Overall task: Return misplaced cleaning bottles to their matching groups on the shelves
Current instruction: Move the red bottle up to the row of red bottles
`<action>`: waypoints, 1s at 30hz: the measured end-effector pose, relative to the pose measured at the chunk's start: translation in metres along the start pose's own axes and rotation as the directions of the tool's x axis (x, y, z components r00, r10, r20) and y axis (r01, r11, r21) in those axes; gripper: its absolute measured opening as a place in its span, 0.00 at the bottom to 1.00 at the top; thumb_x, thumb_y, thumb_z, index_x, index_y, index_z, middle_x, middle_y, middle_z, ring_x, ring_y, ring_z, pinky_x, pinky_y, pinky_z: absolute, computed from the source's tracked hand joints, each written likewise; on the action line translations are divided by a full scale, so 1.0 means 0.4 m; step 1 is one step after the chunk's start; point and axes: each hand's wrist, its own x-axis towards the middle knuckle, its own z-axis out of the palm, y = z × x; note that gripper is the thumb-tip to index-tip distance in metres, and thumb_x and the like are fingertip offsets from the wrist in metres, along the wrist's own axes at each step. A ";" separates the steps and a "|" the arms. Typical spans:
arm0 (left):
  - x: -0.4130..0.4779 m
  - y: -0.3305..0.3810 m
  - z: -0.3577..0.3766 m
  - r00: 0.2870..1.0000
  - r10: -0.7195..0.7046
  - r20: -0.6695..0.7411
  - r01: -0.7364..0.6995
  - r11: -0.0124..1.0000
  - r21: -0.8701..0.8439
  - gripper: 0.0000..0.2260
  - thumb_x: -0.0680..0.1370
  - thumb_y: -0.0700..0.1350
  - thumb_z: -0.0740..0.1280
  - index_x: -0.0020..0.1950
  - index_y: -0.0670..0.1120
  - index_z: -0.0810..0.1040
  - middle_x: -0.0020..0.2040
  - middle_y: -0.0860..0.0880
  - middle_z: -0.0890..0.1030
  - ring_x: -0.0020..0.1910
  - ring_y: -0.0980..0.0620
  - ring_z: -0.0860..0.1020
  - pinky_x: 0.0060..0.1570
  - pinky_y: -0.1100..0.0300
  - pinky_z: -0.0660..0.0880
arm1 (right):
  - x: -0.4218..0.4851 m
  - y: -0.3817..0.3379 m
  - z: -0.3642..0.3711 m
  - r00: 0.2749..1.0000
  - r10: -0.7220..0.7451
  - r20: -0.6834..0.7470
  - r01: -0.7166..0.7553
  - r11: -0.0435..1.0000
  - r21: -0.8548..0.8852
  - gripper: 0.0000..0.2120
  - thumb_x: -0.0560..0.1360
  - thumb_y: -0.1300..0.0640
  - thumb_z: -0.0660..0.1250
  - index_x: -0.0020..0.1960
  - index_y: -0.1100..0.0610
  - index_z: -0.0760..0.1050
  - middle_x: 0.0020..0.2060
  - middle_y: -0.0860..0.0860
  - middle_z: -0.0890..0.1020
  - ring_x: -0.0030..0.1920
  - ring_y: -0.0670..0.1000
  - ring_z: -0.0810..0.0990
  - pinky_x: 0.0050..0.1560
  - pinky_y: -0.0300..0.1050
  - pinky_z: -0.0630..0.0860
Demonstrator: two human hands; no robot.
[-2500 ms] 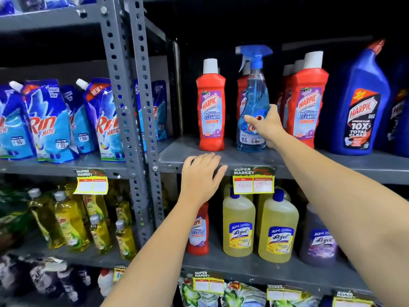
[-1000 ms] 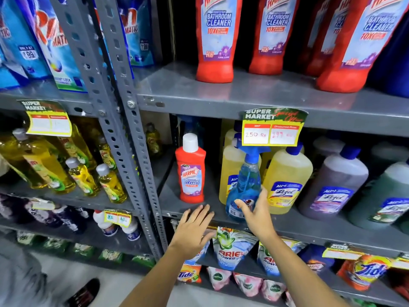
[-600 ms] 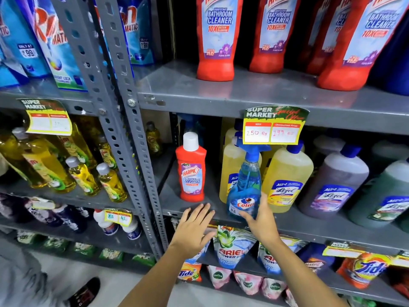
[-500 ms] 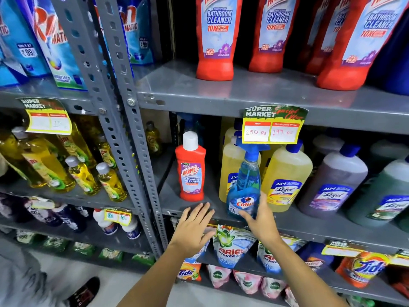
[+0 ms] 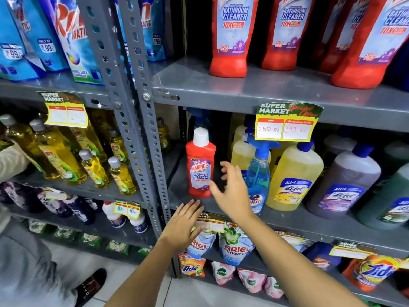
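Note:
A small red Harpic bottle with a white cap stands alone at the left end of the middle shelf. To its right a blue Colin spray bottle stands upright among yellow Lizol bottles. My right hand is open, fingers spread, between the red bottle and the spray bottle, touching neither. My left hand lies flat and open on the shelf's front edge below the red bottle. Large red Harpic bottles line the shelf above.
Purple and green Lizol bottles stand further right. Grey perforated uprights divide the racks. Yellow dish-liquid bottles fill the left rack, with blue Rin pouches above. Ariel and Tide packs hang below. Another person's foot is at bottom left.
My right hand carried the spray bottle down from the upper shelf, set it among the Lizol bottles, let go, and has moved left toward the red bottle. My left hand dropped to the lower shelf edge.

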 end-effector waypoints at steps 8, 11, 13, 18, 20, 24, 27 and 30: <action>-0.009 -0.015 0.007 0.999 0.013 0.046 -0.014 1.000 0.020 0.29 0.82 0.61 0.49 0.79 0.49 0.49 0.80 0.50 0.48 0.78 0.53 0.42 0.75 0.55 0.36 | 0.116 0.019 0.112 0.907 0.364 0.214 -0.397 0.907 0.139 0.38 0.65 0.53 0.80 0.69 0.60 0.67 0.64 0.58 0.77 0.62 0.55 0.77 0.63 0.54 0.75; -0.008 -0.021 0.007 0.998 0.018 0.052 -0.019 1.000 0.016 0.30 0.82 0.62 0.50 0.79 0.49 0.49 0.80 0.50 0.48 0.78 0.53 0.42 0.75 0.54 0.36 | 0.131 0.036 0.133 0.894 0.384 0.229 -0.432 0.875 0.219 0.25 0.66 0.56 0.79 0.60 0.59 0.76 0.57 0.57 0.83 0.51 0.51 0.81 0.56 0.51 0.79; -0.008 -0.022 0.007 0.998 0.018 0.060 -0.020 0.999 0.031 0.30 0.82 0.61 0.51 0.79 0.50 0.48 0.80 0.50 0.47 0.78 0.53 0.42 0.75 0.54 0.36 | 0.134 0.044 0.139 0.898 0.384 0.215 -0.427 0.878 0.216 0.24 0.66 0.56 0.80 0.59 0.59 0.77 0.55 0.56 0.84 0.52 0.52 0.82 0.57 0.53 0.79; -0.013 -0.019 0.004 0.997 0.023 0.068 -0.027 0.997 0.067 0.30 0.82 0.62 0.49 0.79 0.50 0.47 0.80 0.50 0.46 0.78 0.53 0.41 0.75 0.54 0.36 | 0.095 0.052 0.138 0.926 0.365 0.098 -0.377 0.913 0.156 0.21 0.67 0.55 0.79 0.57 0.58 0.79 0.52 0.55 0.85 0.51 0.53 0.83 0.52 0.47 0.78; -0.015 -0.020 0.001 0.996 0.038 0.077 -0.045 0.995 0.090 0.30 0.82 0.62 0.48 0.79 0.50 0.46 0.80 0.49 0.45 0.78 0.52 0.41 0.75 0.53 0.35 | 0.065 0.036 0.108 0.941 0.332 0.066 -0.338 0.930 0.147 0.19 0.68 0.55 0.78 0.56 0.58 0.79 0.51 0.54 0.85 0.49 0.51 0.82 0.50 0.45 0.77; -0.010 -0.037 -0.044 0.987 0.115 0.116 -0.125 0.988 0.088 0.29 0.82 0.61 0.49 0.79 0.51 0.47 0.79 0.50 0.44 0.78 0.50 0.44 0.74 0.52 0.36 | 0.024 -0.054 -0.028 0.973 0.217 0.083 -0.232 0.939 0.255 0.18 0.68 0.58 0.78 0.55 0.56 0.79 0.48 0.50 0.85 0.49 0.48 0.83 0.53 0.47 0.80; 0.023 -0.041 -0.149 0.980 0.200 -0.023 -0.196 0.973 0.120 0.27 0.82 0.58 0.49 0.79 0.50 0.52 0.79 0.49 0.49 0.77 0.48 0.54 0.75 0.47 0.46 | 0.013 -0.159 -0.180 0.997 0.065 0.034 -0.073 0.925 0.373 0.17 0.65 0.62 0.80 0.51 0.54 0.80 0.44 0.44 0.85 0.44 0.42 0.84 0.48 0.37 0.79; 0.072 -0.013 -0.311 0.908 0.328 -0.261 -0.267 0.932 0.244 0.24 0.82 0.52 0.55 0.77 0.47 0.59 0.77 0.45 0.61 0.74 0.47 0.63 0.74 0.47 0.59 | 0.028 -0.269 -0.348 0.998 -0.031 -0.051 0.050 0.895 0.444 0.15 0.64 0.64 0.80 0.48 0.55 0.83 0.43 0.44 0.87 0.44 0.43 0.85 0.46 0.35 0.79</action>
